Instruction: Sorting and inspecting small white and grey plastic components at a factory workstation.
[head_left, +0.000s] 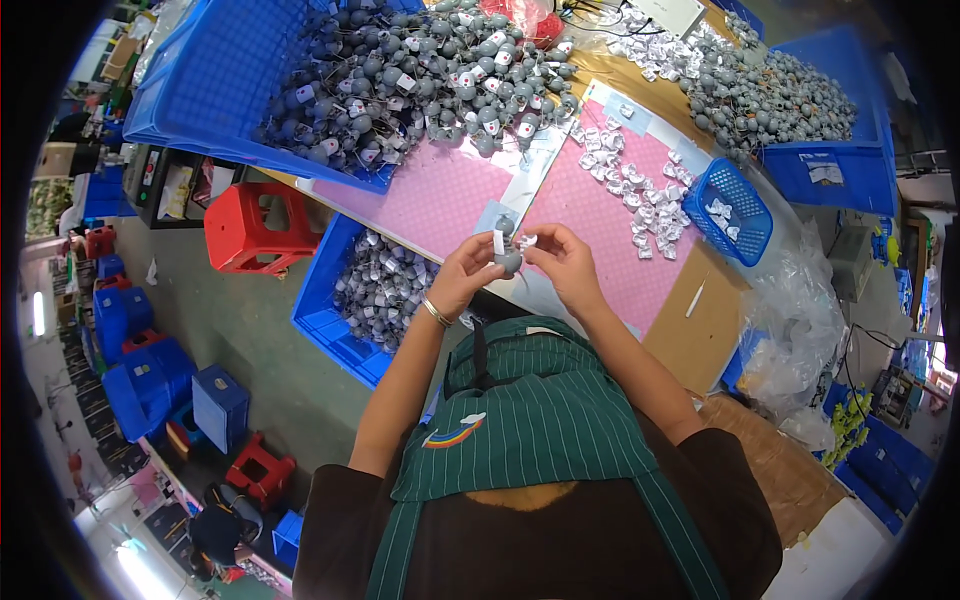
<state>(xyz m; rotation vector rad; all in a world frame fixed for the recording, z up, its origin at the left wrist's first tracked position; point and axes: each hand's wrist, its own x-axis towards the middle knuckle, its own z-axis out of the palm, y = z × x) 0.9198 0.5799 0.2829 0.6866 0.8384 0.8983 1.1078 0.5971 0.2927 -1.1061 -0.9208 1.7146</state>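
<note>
My left hand (461, 276) is closed on a small grey ball-shaped part (510, 263) with a white tag standing up beside it. Facing it, my right hand (566, 266) pinches a small white piece (528, 241) right next to the part. Both hands are over the near edge of the pink gridded mat (570, 235). Many similar small white pieces (655, 205) lie scattered on the mat beyond my right hand. A large heap of grey ball-shaped parts (440, 85), some with white tags, covers the far side of the table.
A blue crate (195, 105) lies tipped at the far left; another blue crate (312, 312) with tagged grey parts sits below the table. At right are a blue basket (757, 205), a blue crate (835, 170) and a white pen (695, 299). A red stool (235, 230) stands left.
</note>
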